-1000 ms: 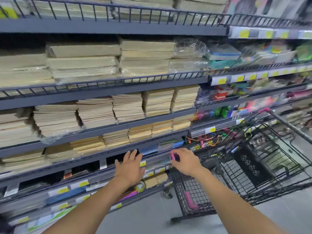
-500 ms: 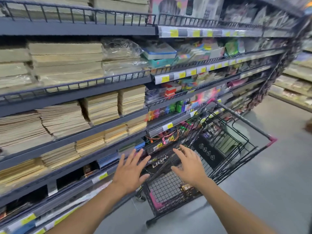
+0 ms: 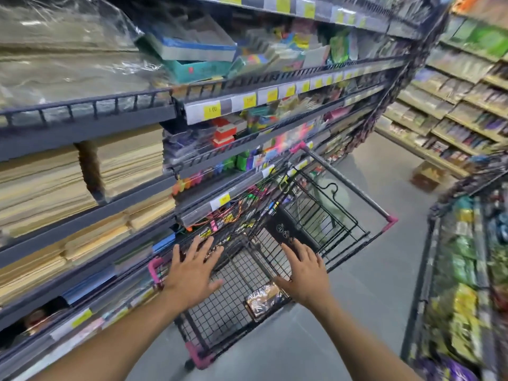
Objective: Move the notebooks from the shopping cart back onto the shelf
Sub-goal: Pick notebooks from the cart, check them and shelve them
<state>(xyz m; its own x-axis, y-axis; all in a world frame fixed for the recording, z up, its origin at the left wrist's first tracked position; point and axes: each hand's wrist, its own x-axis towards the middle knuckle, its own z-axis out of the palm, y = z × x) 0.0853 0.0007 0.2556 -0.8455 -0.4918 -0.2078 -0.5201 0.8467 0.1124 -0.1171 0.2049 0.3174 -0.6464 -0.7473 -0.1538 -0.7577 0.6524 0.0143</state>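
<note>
A black wire shopping cart [image 3: 341, 213] with pink corners stands against the shelf unit. Both of my hands hover over its near end with fingers spread and nothing in them: my left hand [image 3: 192, 273] over the near left corner, my right hand [image 3: 305, 273] over the basket. A plastic-wrapped brown pack [image 3: 262, 299] lies on the cart floor just below my right hand. Stacks of tan notebooks [image 3: 129, 160] fill the grey shelves [image 3: 90, 125] to the left. The picture is blurred by motion.
Coloured stationery and yellow price tags [image 3: 212, 110] run along the shelves further right. A second rack of goods [image 3: 464, 270] stands close on the right. A cardboard box [image 3: 427, 176] sits on the grey aisle floor [image 3: 379, 284] beyond the cart.
My view has swung right, from the notebook shelves toward the cart and aisle. Both hands left the lower shelf edge and now hover spread over the cart.
</note>
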